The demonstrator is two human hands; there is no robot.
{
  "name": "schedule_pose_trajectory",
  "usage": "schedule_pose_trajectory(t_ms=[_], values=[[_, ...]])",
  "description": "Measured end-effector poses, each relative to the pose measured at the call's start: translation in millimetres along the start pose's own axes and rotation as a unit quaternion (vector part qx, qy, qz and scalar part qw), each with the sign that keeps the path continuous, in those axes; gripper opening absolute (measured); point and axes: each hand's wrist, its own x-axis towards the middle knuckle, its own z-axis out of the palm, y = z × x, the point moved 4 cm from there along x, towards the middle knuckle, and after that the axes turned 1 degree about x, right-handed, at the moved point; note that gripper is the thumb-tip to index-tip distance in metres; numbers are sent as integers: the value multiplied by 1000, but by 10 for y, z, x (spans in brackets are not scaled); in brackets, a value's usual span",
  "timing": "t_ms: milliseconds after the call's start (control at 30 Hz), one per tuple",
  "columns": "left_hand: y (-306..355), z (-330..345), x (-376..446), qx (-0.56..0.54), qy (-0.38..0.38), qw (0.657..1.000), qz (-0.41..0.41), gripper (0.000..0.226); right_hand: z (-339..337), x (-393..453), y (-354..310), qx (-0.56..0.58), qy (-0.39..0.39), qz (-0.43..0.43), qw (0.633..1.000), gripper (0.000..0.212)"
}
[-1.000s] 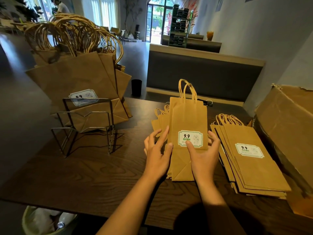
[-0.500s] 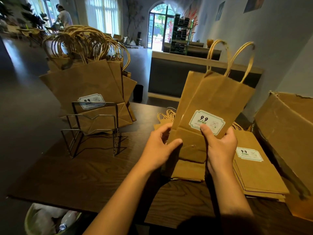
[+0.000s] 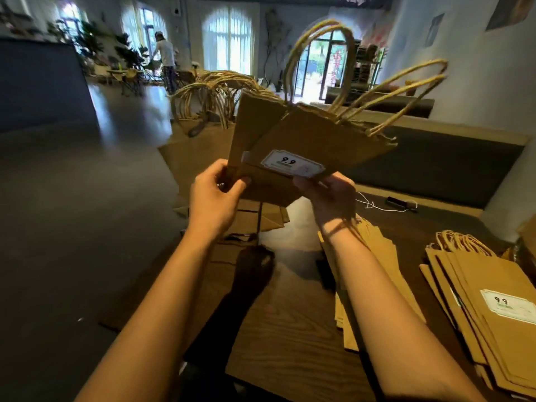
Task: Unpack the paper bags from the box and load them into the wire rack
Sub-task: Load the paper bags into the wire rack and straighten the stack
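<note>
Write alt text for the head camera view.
Left hand and right hand hold a bundle of flat paper bags up over a wooden table, handles up. Behind stand bags already racked; a flat stack lies at right.

A second ago my hands lay on the bags flat on the worktop [image 3: 290,329]. Since then I lifted a few bags [image 3: 304,140] clear of it and carried them up and left, in front of the filled rack bags [image 3: 208,91]. My left hand [image 3: 214,195] took a grip on their lower left corner, my right hand [image 3: 330,195] under the label [image 3: 291,163]. They fanned apart, handles [image 3: 342,71] tilting right.
</note>
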Motion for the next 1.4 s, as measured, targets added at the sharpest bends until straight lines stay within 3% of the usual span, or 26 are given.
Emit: schedule_pose_trajectory(t_ms=[100, 267, 367, 633, 767, 1133, 1233, 1400], values=[[-247, -289, 272, 81, 16, 996, -22, 14, 361, 175, 104, -11, -6, -22, 1000, 24], [-798, -561, 484, 179, 3, 979, -101, 2, 811, 298, 482, 6, -57, 58, 997, 12], [-1140, -615, 489, 225, -47, 960, -158, 11, 1003, 261, 790, 28, -89, 115, 989, 10], [-1448, -572, 308, 78, -138, 939, -307, 43, 1182, 45, 1281, 86, -115, 287, 947, 21], [-1453, -551, 283, 91, -134, 941, -297, 44, 1103, -95, 1513, 49, -126, 326, 936, 29], [-1210, -583, 323, 157, -37, 953, -256, 46, 827, -104, 1315, 13, -117, 260, 958, 17], [-1057, -618, 345, 173, 21, 962, -210, 53, 675, -105, 1227, 15, -108, 251, 962, 14], [-557, -424, 266, 199, 54, 971, -121, 45, 307, -86, 1094, 6, -85, 225, 971, 15]])
